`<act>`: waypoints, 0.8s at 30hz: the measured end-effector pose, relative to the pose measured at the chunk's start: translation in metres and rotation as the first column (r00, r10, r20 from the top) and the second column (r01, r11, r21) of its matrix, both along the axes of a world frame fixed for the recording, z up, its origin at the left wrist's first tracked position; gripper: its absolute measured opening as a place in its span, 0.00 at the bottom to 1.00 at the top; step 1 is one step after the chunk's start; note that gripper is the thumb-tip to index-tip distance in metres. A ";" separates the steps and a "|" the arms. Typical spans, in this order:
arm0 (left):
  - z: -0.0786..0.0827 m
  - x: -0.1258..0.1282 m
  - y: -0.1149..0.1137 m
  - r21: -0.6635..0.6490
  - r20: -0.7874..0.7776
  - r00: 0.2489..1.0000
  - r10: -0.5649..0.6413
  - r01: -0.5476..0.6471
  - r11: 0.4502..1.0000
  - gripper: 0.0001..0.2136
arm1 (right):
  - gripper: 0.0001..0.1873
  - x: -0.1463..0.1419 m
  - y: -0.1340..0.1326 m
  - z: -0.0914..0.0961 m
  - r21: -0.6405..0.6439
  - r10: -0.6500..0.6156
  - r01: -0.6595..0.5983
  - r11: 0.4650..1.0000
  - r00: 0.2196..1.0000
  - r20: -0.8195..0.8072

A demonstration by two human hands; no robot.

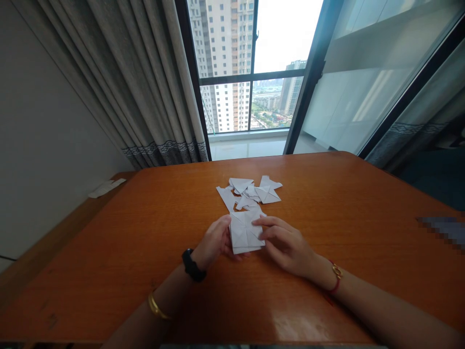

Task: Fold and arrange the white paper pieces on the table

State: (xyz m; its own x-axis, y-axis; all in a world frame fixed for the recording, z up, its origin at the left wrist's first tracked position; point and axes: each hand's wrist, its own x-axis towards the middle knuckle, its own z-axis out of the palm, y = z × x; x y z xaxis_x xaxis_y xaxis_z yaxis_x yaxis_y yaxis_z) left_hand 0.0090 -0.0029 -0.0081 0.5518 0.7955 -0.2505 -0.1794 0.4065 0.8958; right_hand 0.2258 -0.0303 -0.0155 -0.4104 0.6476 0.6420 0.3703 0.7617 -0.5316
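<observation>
My left hand (pixel 215 237) grips a square of folded white paper (pixel 247 232) by its left edge, thumb on top and fingers underneath. Crease lines cross the paper's face, and more than one layer shows at its lower edge. On the right side of the paper, my right hand (pixel 285 242) rests its fingertips on the surface with the fingers apart. Just beyond lies a loose pile of folded white paper pieces (pixel 267 194), some overlapping. The left fingers under the paper are mostly hidden.
The brown wooden table (pixel 163 203) spreads out around both hands. A pale flat item (pixel 107 188) lies on a ledge at the left wall. A blurred grey patch (pixel 445 230) sits at the right edge. Behind the table are a grey curtain (pixel 152 87) and a glass door.
</observation>
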 end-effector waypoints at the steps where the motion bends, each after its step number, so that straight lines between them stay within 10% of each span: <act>1: 0.000 0.000 0.000 0.011 -0.005 1.000 0.009 -0.009 1.000 0.30 | 0.12 0.000 0.000 0.000 0.002 0.003 -0.003 1.000 1.000 0.001; 16: -0.003 0.005 -0.001 0.194 -0.118 0.985 0.126 -0.101 0.976 0.23 | 0.12 -0.001 0.002 0.001 -0.150 -0.044 0.028 0.988 0.993 -0.107; 21: -0.005 0.008 -0.004 0.257 -0.138 0.983 0.118 -0.080 0.963 0.22 | 0.16 -0.006 0.013 -0.008 -0.676 -0.231 -0.045 0.735 0.922 -0.312; 24: -0.005 0.009 -0.005 0.282 -0.158 0.976 0.146 -0.097 0.954 0.23 | 0.20 -0.009 0.016 -0.013 -0.773 -0.248 -0.143 0.618 0.898 -0.364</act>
